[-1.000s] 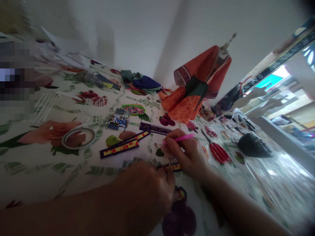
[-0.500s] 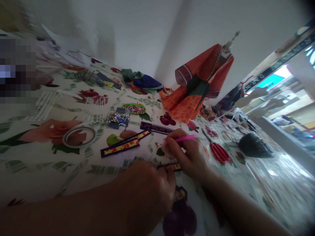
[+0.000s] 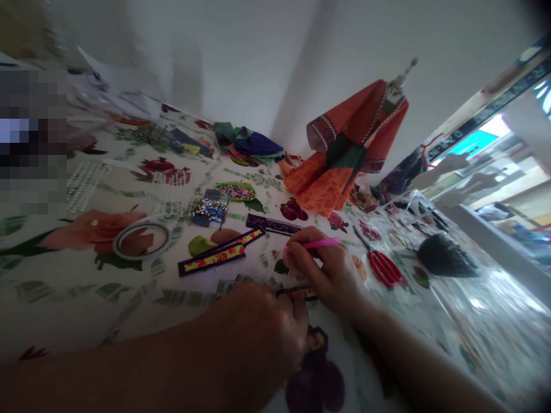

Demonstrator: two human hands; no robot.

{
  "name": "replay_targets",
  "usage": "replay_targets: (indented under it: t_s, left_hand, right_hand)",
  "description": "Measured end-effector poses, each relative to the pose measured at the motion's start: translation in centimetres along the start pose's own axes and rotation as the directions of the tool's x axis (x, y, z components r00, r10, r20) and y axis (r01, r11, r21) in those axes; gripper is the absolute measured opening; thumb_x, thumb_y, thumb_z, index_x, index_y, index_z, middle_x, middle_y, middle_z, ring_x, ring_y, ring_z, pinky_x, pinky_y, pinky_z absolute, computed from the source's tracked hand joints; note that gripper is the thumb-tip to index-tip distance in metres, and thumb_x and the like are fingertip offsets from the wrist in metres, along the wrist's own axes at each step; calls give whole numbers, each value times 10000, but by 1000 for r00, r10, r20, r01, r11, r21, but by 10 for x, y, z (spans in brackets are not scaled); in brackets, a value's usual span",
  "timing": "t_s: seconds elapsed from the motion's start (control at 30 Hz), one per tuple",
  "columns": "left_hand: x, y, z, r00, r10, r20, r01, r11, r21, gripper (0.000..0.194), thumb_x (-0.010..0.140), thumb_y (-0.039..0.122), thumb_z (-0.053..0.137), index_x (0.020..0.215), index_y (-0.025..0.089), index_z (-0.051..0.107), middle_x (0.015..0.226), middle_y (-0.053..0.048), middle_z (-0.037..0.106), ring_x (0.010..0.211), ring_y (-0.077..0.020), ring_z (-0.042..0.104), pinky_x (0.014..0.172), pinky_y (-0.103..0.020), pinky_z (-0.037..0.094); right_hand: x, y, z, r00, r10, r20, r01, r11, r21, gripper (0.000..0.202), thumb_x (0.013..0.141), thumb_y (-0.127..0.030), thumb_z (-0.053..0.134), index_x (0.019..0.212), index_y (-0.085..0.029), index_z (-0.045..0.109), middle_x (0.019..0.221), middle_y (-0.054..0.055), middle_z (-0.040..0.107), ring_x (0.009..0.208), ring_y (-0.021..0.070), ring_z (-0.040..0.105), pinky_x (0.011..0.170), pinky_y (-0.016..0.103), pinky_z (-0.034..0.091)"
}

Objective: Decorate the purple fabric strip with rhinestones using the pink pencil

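Note:
My right hand (image 3: pixel 325 269) pinches a pink pen-like tool (image 3: pixel 321 243) above the flowered cloth. Its tip is hidden by the fingers. Lower and to the left, my left hand (image 3: pixel 267 327) is closed on a dark-edged strip with a red and yellow pattern (image 3: pixel 303 293), pressed near the cloth. A small hexagonal patterned piece (image 3: pixel 316 339) lies just below. Two similar strips (image 3: pixel 213 259) rest crossed to the left, and a purple strip with a row of white beads (image 3: pixel 275 224) lies behind my right hand.
Red-handled scissors (image 3: pixel 384 268) lie to the right, near a dark bundle (image 3: pixel 446 254). Leftward are a tape roll (image 3: pixel 142 240), blue and gold beads (image 3: pixel 209 211), a green-rimmed bead tray (image 3: pixel 236 191) and pearl strings (image 3: pixel 167 192). An orange dress (image 3: pixel 348 149) stands behind.
The pink tool has shifted slightly left with the fingers of my right hand. My left hand keeps its hold on the strip. The view has shifted a little.

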State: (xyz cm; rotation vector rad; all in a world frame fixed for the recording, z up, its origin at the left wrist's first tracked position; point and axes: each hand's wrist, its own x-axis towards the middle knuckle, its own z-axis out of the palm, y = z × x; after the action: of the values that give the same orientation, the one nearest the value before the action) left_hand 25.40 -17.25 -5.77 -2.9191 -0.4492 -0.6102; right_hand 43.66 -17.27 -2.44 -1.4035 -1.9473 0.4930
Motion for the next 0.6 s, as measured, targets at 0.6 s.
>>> replay_targets:
  t_s: [0.6]
  left_hand:
    - [-1, 1, -3, 1000, 0, -19, 1, 1000, 31, 384, 802, 384, 835, 1050, 100, 764, 715, -42, 692, 486, -194, 572, 364, -373, 359]
  right_hand:
    - [2, 1, 2, 1000, -28, 2, 28, 999, -33, 132, 1063, -238, 563, 956, -210, 634, 831, -13, 676, 696, 113, 620, 660, 254, 484]
